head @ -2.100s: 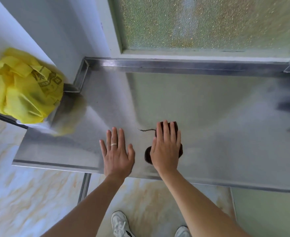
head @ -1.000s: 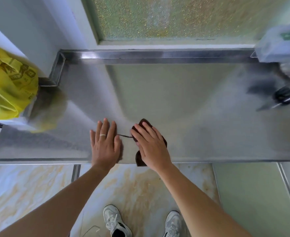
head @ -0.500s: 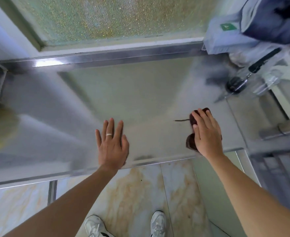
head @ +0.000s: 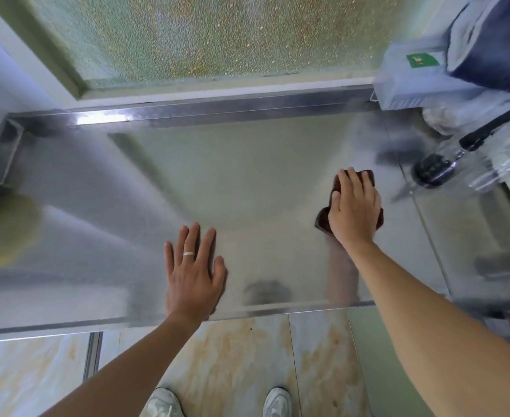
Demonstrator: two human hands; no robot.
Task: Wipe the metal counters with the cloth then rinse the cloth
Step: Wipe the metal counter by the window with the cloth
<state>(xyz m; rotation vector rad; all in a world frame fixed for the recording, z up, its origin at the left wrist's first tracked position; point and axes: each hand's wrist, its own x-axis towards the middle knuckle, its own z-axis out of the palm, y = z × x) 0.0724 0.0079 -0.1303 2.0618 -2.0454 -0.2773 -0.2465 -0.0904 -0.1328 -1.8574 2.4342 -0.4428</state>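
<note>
A dark brown cloth [head: 323,218] lies flat on the metal counter [head: 223,182], right of centre. My right hand [head: 353,209] presses on top of it with fingers straight, covering most of it. My left hand [head: 193,272] rests flat on the bare counter near the front edge, fingers spread, a ring on one finger. The two hands are well apart.
A frosted window [head: 211,37] runs behind the counter's raised back lip. At the far right stand a blue-grey box [head: 410,82], clear glassware [head: 500,164] and a black-handled item [head: 434,170]. A yellow reflection shows at the left edge. Tiled floor and my shoes lie below.
My right hand has slid the cloth across the counter from beside my left hand to the right and farther back. My left hand has stayed flat near the front edge.
</note>
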